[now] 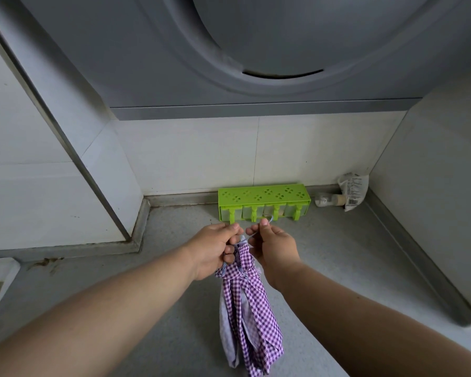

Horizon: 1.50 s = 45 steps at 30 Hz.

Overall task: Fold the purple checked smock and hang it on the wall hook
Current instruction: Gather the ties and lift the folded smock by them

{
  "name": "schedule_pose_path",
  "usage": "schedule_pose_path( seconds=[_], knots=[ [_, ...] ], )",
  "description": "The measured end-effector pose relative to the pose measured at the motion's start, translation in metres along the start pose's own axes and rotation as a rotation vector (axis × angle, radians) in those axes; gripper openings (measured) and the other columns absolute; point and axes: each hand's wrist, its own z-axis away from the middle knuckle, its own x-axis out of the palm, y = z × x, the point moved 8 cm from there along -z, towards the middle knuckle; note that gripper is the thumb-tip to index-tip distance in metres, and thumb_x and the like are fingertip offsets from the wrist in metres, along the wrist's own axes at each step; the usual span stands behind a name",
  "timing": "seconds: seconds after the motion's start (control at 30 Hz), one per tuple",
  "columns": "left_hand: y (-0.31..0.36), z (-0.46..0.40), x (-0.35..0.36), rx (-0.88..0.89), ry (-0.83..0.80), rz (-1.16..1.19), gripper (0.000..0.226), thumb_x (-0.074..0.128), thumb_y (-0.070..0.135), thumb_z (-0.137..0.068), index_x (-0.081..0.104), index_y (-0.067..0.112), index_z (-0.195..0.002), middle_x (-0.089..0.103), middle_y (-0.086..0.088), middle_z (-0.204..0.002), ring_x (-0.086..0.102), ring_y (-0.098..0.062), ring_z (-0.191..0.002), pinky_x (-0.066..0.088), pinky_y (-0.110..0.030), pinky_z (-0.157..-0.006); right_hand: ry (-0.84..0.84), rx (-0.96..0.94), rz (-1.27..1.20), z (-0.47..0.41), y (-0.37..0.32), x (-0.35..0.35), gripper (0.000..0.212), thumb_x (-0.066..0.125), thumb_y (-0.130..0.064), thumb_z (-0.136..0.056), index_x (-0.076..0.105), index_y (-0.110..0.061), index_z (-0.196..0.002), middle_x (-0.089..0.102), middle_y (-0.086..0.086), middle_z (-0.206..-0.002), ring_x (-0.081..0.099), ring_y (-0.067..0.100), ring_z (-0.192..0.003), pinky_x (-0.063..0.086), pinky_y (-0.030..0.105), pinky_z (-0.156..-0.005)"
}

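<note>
while gathered into a long bundle, purple checked smock (249, 308) hanging between both hands, well in front of the wall.

left hand (214, 250): fingers curled round the bunched top of the cloth, bearing its weight. right hand (273, 247): thumb and forefinger pinching a thin loop of string (259, 229) drawn up from the top, other fingers loosely curled.

step in hand, by the look of it: folding done, loop being readied for hanging. next move likely calls for holding the loop open and slipping it over one peg of the green hook rack (264, 202) just beyond the fingertips; loop small, pegs close together, so a careful aim needed.

farther right, against the wall: small bottle (328, 200) lying down, crumpled packet (354, 190). overhead, grey range hood (256, 50). nothing between hands and rack.
</note>
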Motion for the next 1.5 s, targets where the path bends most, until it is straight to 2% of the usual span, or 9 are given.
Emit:
schedule_pose_path(
  seconds=[0.17, 0.3, 0.43, 0.53, 0.67, 0.77, 0.9, 1.17, 1.5],
  knots=[
    [-0.015, -0.003, 0.008, -0.136, -0.081, 0.033, 0.025, 0.040, 0.024, -0.113, 0.057, 0.012, -0.099, 0.032, 0.005, -0.061, 0.025, -0.010, -0.051, 0.022, -0.025, -0.046, 0.017, 0.040, 0.170, -0.009, 0.006, 0.008, 0.024, 0.067, -0.030, -0.100, 0.079, -0.014, -0.086, 0.063, 0.000, -0.061, 0.053, 0.011, -0.050, 0.051, 0.032, -0.062],
    [-0.025, -0.001, 0.011, -0.295, -0.196, 0.070, 0.026, 0.030, 0.026, -0.098, 0.047, 0.018, -0.080, 0.030, 0.003, -0.065, 0.026, -0.012, -0.049, 0.025, -0.026, -0.046, -0.004, -0.122, 0.545, -0.016, -0.005, 0.013, 0.024, 0.073, -0.039, -0.094, 0.076, -0.018, -0.084, 0.075, 0.002, -0.072, 0.065, 0.014, -0.060, 0.061, 0.044, -0.073],
    [-0.025, 0.000, 0.008, -0.324, -0.196, 0.108, 0.028, 0.026, 0.034, -0.097, 0.048, 0.022, -0.084, 0.028, 0.003, -0.066, 0.025, -0.012, -0.049, 0.024, -0.025, -0.046, -0.008, -0.261, 0.758, -0.015, -0.019, 0.016, 0.030, 0.080, -0.042, -0.086, 0.058, -0.022, -0.089, 0.074, 0.001, -0.077, 0.071, 0.019, -0.070, 0.060, 0.041, -0.068],
    [-0.026, 0.001, 0.005, -0.338, -0.171, 0.094, 0.036, 0.024, 0.040, -0.103, 0.047, 0.022, -0.082, 0.027, 0.003, -0.067, 0.023, -0.012, -0.051, 0.021, -0.026, -0.047, -0.150, -0.334, 0.933, -0.008, -0.020, 0.028, 0.020, 0.074, -0.039, -0.093, 0.066, -0.025, -0.081, 0.073, -0.002, -0.073, 0.069, 0.015, -0.066, 0.058, 0.037, -0.067],
    [-0.028, 0.001, 0.003, -0.345, -0.152, 0.054, 0.042, 0.023, 0.045, -0.107, 0.043, 0.018, -0.082, 0.029, 0.002, -0.066, 0.023, -0.013, -0.052, 0.020, -0.028, -0.050, -0.224, -0.359, 1.049, 0.000, -0.024, 0.033, 0.024, 0.058, -0.037, -0.103, 0.074, -0.022, -0.091, 0.072, -0.003, -0.079, 0.063, 0.011, -0.067, 0.049, 0.029, -0.061],
    [-0.028, 0.000, 0.003, -0.341, -0.125, 0.049, 0.049, 0.026, 0.046, -0.109, 0.042, 0.022, -0.069, 0.029, 0.002, -0.064, 0.023, -0.013, -0.051, 0.020, -0.027, -0.049, -0.311, -0.363, 1.046, 0.007, -0.024, 0.037, 0.021, 0.065, -0.041, -0.099, 0.077, -0.025, -0.104, 0.074, -0.010, -0.088, 0.065, 0.001, -0.076, 0.045, 0.020, -0.064],
    [-0.029, -0.002, 0.006, -0.316, -0.119, -0.010, 0.052, 0.033, 0.042, -0.109, 0.036, 0.025, -0.060, 0.027, 0.005, -0.061, 0.022, -0.011, -0.050, 0.016, -0.027, -0.053, -0.315, -0.366, 1.002, 0.008, -0.026, 0.036, 0.009, 0.074, -0.030, -0.094, 0.078, -0.023, -0.099, 0.075, -0.010, -0.087, 0.069, 0.005, -0.083, 0.051, 0.022, -0.072],
    [-0.028, -0.007, -0.003, -0.230, 0.025, 0.054, 0.040, 0.035, 0.011, -0.102, 0.044, 0.019, -0.063, 0.032, 0.003, -0.056, 0.027, -0.010, -0.046, 0.024, -0.023, -0.042, -0.331, -0.393, 0.956, 0.008, -0.024, 0.035, 0.007, 0.069, -0.026, -0.097, 0.070, -0.027, -0.089, 0.075, -0.008, -0.087, 0.070, 0.008, -0.085, 0.058, 0.032, -0.080],
    [-0.034, -0.009, -0.008, -0.259, -0.048, 0.028, 0.029, 0.037, 0.013, -0.107, 0.059, 0.007, -0.089, 0.051, -0.006, -0.069, 0.045, -0.013, -0.053, 0.043, -0.026, -0.048, -0.314, -0.126, 0.694, 0.002, -0.008, 0.029, 0.015, 0.061, -0.019, -0.103, 0.066, -0.007, -0.096, 0.071, 0.001, -0.074, 0.063, 0.014, -0.068, 0.054, 0.033, -0.067]
  ],
)
